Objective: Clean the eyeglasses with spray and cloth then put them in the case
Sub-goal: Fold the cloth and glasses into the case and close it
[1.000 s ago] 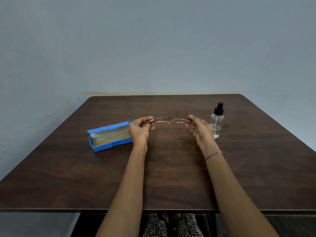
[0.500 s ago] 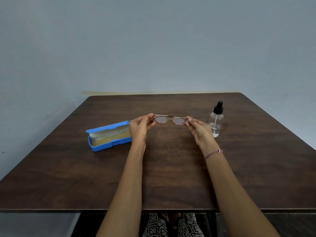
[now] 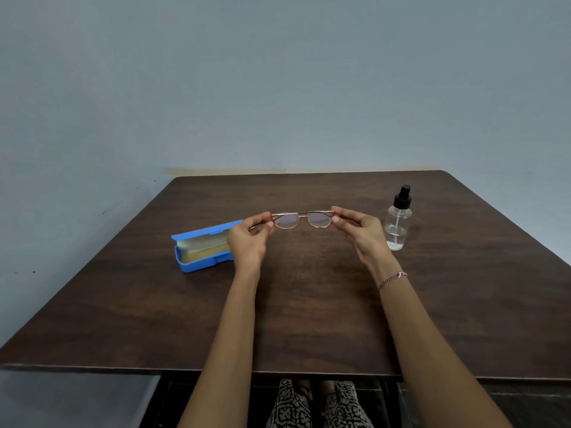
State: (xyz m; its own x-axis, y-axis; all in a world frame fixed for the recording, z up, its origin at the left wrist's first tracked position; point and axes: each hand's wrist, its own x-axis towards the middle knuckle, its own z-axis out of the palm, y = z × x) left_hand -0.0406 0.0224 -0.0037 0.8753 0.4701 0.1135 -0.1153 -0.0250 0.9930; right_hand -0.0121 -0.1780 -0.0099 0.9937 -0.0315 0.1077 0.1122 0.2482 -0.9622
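Thin metal-frame eyeglasses [image 3: 302, 219] held up above the table [image 3: 309, 304], roughly mid-table, lenses facing the camera, frame about level. Left hand [image 3: 248, 239] pinches the left end of the frame between thumb and fingertips; right hand [image 3: 360, 231] does the same on the right end. Hands are well apart, one per end, both clamped on the glasses. Temples look folded or hidden behind the hands, can't tell which.

Blue case [image 3: 202, 250] sits on the table left of the left hand, lid open and tipped back to the far side; pale lining and sth yellowish inside, partly hidden by the hand. Can't tell if that is the cloth.

Clear spray bottle [image 3: 397, 222] w/ black pump top stands upright on the table just right of the right hand, a bit of liquid at the bottom.

Right wrist has a thin beaded bracelet [image 3: 392, 278]. Dark wood-grain table, plain grey-blue wall [image 3: 278, 88] behind. Patterned trousers [image 3: 318, 406] visible under the near edge.
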